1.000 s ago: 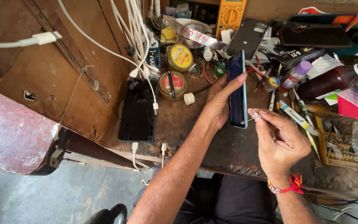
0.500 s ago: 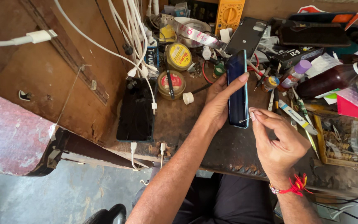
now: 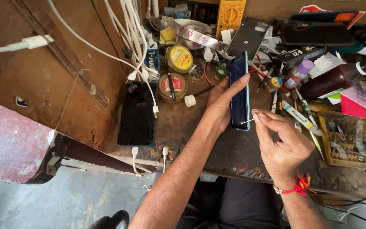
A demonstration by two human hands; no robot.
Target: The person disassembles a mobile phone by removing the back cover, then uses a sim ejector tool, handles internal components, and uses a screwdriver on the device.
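At the middle of the cluttered table (image 3: 234,157), left hand (image 3: 219,106) is clamped on a blue phone (image 3: 239,91), holding it on edge, forefinger stretched along the upper side. Right hand (image 3: 282,142) has thumb and fingertips pinched together on a thin metal pin (image 3: 248,121), tip touching the phone's near side edge low down. Looks like the pin is being seated into a small hole in that edge; can't tell if it's in. Next move would call for a straight push along the pin's axis, phone held rigid, no sideways load or the pin bends. Another dark phone (image 3: 137,116) lies flat to the left under white charging cables (image 3: 130,38); round yellow tins (image 3: 178,59) sit just beyond.
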